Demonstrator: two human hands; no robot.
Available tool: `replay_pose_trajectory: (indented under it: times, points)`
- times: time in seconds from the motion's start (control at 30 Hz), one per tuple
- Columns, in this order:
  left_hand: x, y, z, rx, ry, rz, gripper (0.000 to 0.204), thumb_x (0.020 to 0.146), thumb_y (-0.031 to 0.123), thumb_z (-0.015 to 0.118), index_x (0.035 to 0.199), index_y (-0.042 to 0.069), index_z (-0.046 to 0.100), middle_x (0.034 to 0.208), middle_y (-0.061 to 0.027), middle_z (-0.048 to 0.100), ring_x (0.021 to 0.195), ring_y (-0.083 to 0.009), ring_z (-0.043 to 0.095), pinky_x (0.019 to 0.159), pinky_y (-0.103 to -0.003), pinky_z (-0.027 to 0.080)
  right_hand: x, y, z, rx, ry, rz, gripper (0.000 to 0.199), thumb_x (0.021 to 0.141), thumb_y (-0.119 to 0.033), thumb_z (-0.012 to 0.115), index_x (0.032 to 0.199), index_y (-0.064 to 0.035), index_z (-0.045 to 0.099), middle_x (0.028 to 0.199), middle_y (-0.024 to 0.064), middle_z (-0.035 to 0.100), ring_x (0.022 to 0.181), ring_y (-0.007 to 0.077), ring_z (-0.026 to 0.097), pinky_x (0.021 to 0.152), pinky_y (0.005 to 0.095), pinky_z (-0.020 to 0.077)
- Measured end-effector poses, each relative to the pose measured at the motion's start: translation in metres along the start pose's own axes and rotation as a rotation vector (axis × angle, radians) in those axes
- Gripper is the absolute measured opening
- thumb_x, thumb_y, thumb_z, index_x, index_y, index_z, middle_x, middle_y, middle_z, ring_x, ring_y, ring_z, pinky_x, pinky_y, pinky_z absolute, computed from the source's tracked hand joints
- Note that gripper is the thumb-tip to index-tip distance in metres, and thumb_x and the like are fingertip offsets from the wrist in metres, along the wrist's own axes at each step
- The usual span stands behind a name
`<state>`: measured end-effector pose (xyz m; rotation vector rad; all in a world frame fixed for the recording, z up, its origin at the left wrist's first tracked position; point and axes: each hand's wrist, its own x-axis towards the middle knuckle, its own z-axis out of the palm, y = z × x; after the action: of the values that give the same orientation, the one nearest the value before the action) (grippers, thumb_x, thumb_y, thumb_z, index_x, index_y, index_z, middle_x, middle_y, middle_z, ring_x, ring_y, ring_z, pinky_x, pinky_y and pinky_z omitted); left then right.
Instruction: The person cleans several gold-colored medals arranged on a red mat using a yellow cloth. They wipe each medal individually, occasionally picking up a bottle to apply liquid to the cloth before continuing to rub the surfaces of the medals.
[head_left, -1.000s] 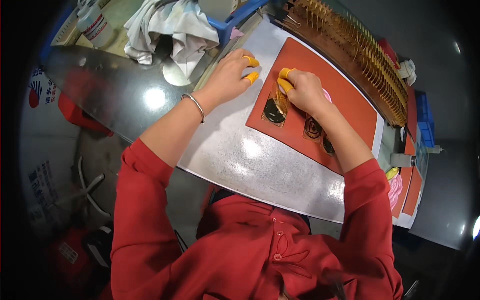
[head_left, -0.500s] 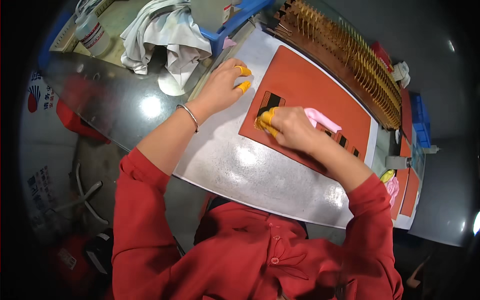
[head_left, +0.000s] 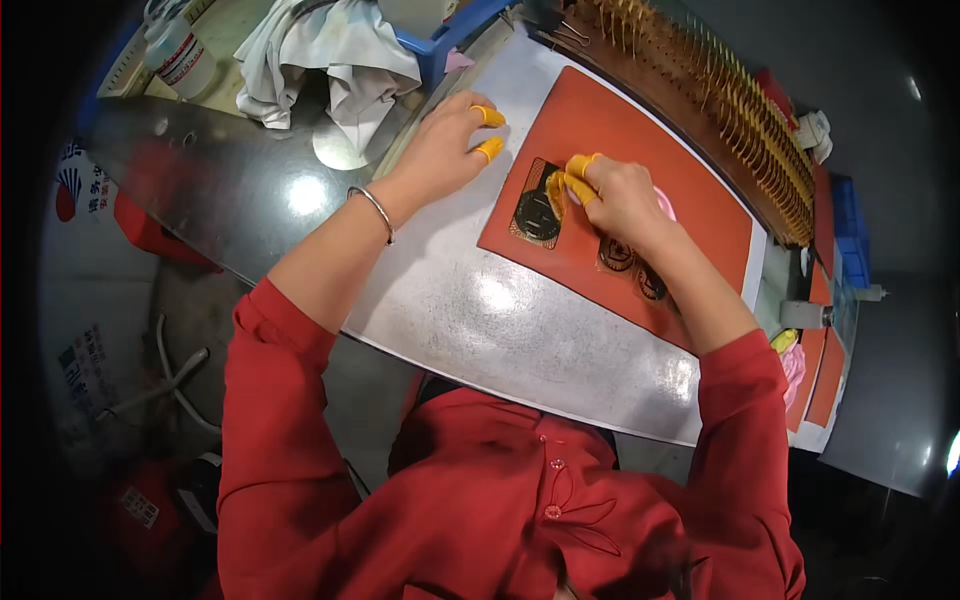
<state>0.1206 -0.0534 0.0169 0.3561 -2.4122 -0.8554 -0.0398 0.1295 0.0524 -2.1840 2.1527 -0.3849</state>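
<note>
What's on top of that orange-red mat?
On the mat: a black-and-gold rectangular plate, two smaller dark pieces with round designs, and part of a pink object beyond the right hand. Anything beneath that hand and forearm is covered.

"Light OK?"
"Yeah, bright mid-pic, v. dim at corners. Glare spots on tabletop (head_left: 570,335): hard one L, softer ones mid & R. Bright light (head_left: 953,455) at R rim."
"Shadows?"
"Soft one just below left hand (head_left: 445,145)."
"Blur?"
"Ctr. mostly sharp; edges bend, rim's black."
</note>
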Motion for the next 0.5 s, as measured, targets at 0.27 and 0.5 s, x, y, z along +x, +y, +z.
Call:
replay_pose_trajectory:
  times: [0.27,0.5]
  points:
    - [-0.005,-0.001,0.002,0.016,0.013,0.004,0.025,0.078,0.007,0.058,0.102,0.003,0.059,0.111,-0.0105,0.053,0.106,-0.0288,0.050,0.091,-0.035,0.040,0.012,-0.037,0.004,0.103,0.004,-0.108,0.008,0.068,-0.010,0.062,0.069,-0.0040,0.057,0.066,0.0138,0.057,0.061,0.0323,0.059,0.055,0.0441,0.0462]
    - [0.000,0.005,-0.007,-0.035,-0.026,0.006,0.026,0.079,0.006,0.058,0.105,0.001,0.058,0.111,-0.0136,0.054,0.105,-0.0310,0.052,0.091,-0.035,0.041,-0.004,-0.070,0.007,0.151,-0.047,-0.150,0.004,0.073,-0.009,0.058,0.072,-0.0049,0.055,0.067,0.0113,0.057,0.060,0.0310,0.057,0.055,0.0427,0.0450]
